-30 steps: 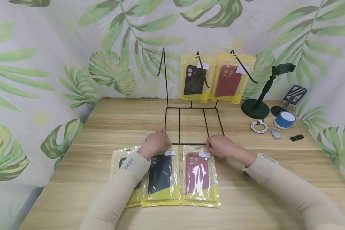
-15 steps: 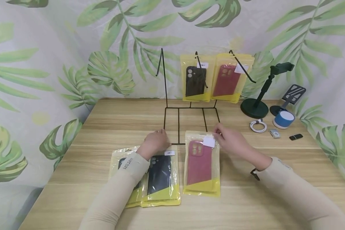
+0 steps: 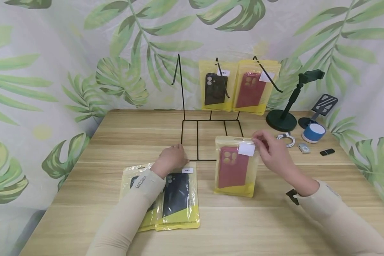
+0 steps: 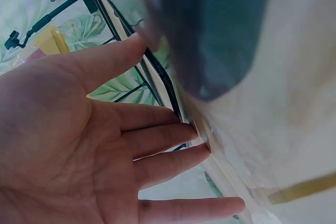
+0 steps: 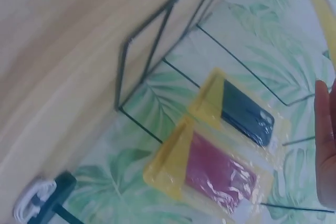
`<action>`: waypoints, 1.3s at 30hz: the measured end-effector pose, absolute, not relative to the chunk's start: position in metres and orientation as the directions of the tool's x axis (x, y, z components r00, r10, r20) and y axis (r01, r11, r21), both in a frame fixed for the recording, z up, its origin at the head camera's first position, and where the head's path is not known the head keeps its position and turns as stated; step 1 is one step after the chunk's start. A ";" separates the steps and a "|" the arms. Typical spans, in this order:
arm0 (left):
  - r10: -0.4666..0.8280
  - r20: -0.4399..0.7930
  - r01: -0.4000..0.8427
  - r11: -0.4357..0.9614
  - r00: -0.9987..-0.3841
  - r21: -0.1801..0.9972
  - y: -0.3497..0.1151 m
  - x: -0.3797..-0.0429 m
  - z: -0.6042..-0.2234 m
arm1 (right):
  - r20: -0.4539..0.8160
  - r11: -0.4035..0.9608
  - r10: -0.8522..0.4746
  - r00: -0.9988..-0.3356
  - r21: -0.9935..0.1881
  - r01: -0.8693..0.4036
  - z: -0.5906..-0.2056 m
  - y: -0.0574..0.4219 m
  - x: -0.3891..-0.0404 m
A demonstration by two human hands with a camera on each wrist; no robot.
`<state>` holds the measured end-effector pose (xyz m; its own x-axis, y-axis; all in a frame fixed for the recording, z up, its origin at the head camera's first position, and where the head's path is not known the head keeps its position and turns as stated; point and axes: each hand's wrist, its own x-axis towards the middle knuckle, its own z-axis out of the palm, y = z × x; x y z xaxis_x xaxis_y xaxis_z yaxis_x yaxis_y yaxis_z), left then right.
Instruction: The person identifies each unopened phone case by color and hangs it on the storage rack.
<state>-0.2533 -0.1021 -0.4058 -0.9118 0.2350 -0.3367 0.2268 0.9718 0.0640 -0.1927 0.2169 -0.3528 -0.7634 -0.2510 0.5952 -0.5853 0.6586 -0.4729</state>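
My right hand (image 3: pixel 272 151) pinches the upper right corner of a packaged pink phone case (image 3: pixel 233 167), a clear and yellow pouch with a white label, held up over the table. My left hand (image 3: pixel 171 159) rests at the front left corner of the black wire rack (image 3: pixel 197 140). In the left wrist view its fingers (image 4: pixel 163 140) are straight, with the thumb by the rack's bar. Just below it lie a packaged black phone case (image 3: pixel 176 193) and another packaged dark phone case (image 3: pixel 148 213), partly hidden by the left sleeve.
On the rack's hooks hang packaged black cases (image 3: pixel 216 89) and packaged red cases (image 3: pixel 251 90); the left hook (image 3: pixel 176 69) is bare. To the right stand a dark green stand (image 3: pixel 281 120), a phone holder (image 3: pixel 323 105), a blue speaker (image 3: pixel 313 133), a white cable (image 3: pixel 286 139) and small gadgets.
My right hand has lifted the packaged pink phone case off the table and drawn it to the right, tipping it upright. The left hand has stayed at the rack's corner.
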 end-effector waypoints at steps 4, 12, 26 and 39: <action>0.235 -0.336 0.225 0.972 -0.912 0.068 -0.102 -0.253 -0.405 | 0.686 0.639 -0.207 -0.698 -0.445 -0.628 -0.342 0.225 -0.193; 0.236 -0.323 0.224 0.972 -0.916 0.075 -0.104 -0.251 -0.403 | 0.840 0.679 0.010 -0.543 -0.404 -0.613 -0.301 0.243 -0.211; 0.250 -0.323 0.233 0.968 -0.913 0.089 -0.105 -0.252 -0.403 | 0.848 0.705 0.141 -0.511 -0.449 -0.550 -0.277 0.258 -0.232; 0.238 -0.324 0.220 0.971 -0.915 0.094 -0.102 -0.250 -0.402 | 0.824 0.772 0.064 -0.563 -0.399 -0.495 -0.278 0.264 -0.257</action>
<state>-0.2499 -0.1025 -0.4024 -0.9154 0.2384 -0.3244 0.2196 0.9711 0.0940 -0.2574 0.2636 -0.2779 -0.5632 0.0640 0.8238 -0.4952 0.7719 -0.3986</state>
